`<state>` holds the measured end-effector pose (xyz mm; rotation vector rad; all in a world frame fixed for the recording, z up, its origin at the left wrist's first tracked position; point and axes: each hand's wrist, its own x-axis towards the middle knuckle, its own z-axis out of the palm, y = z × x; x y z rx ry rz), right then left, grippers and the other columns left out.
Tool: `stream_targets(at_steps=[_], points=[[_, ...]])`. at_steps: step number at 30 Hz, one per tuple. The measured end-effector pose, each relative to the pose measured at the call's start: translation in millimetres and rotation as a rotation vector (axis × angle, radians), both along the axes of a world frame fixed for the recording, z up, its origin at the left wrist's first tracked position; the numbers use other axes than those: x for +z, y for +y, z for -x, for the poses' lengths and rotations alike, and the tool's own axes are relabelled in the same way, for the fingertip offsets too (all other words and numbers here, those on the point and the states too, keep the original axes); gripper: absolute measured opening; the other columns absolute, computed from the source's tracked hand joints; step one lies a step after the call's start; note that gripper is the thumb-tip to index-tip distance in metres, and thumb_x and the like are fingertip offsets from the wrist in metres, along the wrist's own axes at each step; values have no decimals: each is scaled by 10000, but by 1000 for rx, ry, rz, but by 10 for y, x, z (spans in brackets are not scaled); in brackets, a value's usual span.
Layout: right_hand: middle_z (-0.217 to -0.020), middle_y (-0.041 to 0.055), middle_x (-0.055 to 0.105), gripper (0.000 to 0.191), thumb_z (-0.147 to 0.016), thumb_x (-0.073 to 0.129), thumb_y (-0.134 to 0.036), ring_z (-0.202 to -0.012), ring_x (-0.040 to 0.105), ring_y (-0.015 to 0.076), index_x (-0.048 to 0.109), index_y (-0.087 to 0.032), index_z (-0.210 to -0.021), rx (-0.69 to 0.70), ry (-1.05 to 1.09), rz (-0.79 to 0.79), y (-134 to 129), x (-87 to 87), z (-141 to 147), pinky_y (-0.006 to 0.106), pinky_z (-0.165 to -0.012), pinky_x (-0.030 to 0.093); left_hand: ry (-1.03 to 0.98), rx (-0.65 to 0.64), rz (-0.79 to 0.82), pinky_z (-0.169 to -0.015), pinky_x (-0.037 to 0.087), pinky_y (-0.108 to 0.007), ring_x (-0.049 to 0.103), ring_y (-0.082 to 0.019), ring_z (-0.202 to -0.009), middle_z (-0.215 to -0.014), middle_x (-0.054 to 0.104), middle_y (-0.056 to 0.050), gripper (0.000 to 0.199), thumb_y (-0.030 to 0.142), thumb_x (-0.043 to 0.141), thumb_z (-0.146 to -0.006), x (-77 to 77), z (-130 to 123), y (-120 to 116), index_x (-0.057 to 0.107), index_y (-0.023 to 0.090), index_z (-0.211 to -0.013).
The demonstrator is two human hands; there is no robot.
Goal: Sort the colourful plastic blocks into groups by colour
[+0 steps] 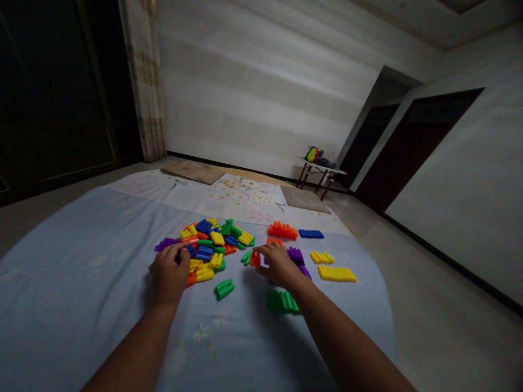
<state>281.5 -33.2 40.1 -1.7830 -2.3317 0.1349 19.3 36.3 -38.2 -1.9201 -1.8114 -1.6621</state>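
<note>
The right hand (pixel 275 264) is pinched on a glossy orange block (pixel 255 259). Left of that grip, the left hand (pixel 169 275) curls against a heap of tubular plastic blocks (pixel 205 243), its hold unclear. Rightward lies a ribbed yellow strip (pixel 337 273); beneath, wrinkled blue cloth (pixel 241 343).

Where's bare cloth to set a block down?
Widest: the blue cloth left of the left hand. Also free: the stretch on the near side of the loose green block. Crowded: the mixed pile at the left hand, and the orange row, purple blocks and green row around the right hand.
</note>
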Motion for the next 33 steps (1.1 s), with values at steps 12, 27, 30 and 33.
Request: stream_targets(at_steps=[12,27,30,33], points=[[-1087,102,653,355,-776,568,-210,-1069,525,252,618,-211,-1128,-226,-183,55,807,-59,-226,327,-834,369,23,-10,33,-883,442,-360,588,-224,-930,-940,664,-87,291,310,402,-808,-13,17,39,651,171,-862],[-1054,122,660,301,-857,422,-281,-1066,498,290,672,-163,-977,-133,-195,84,645,-101,28,450,-870,339,1,-11,46,-879,448,-367,588,-222,-917,-928,657,-62,243,329,413,-795,-20,17,59,625,223,-848],[-1039,134,661,320,-860,417,-304,-1067,493,294,667,-137,-970,-137,-197,49,616,-192,86,452,-872,336,7,-11,57,-902,442,-379,586,-231,-933,-951,649,-62,260,358,403,-797,-15,25,61,621,227,-852],[-1032,127,665,304,-856,423,-299,-1065,495,285,671,-151,-951,-146,-197,29,622,-246,63,444,-872,336,14,-13,81,-918,438,-392,582,-242,-950,-979,641,-75,296,378,387,-805,-13,36,63,624,214,-873]])
